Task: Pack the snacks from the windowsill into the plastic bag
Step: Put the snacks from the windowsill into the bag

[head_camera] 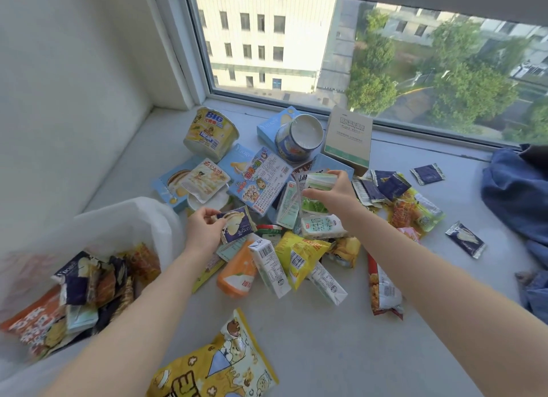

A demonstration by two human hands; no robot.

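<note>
The windowsill [326, 337] is bearing the part-filled plastic bag [124, 221] at eight o'clock and the snack pile [296, 257] at centre. Picking is going on: the left hand [204, 230] is pinching a blue packet [237, 227] and the right hand [335, 195] is gripping a green carton [318, 180]. Next, both likely need carrying toward eight o'clock into the bag.

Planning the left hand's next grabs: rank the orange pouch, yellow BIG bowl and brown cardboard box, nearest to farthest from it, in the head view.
1. Orange pouch: just below-right of the left hand.
2. Yellow BIG bowl: beyond the hand, toward the window corner.
3. Brown cardboard box: far right, by the window.
</note>
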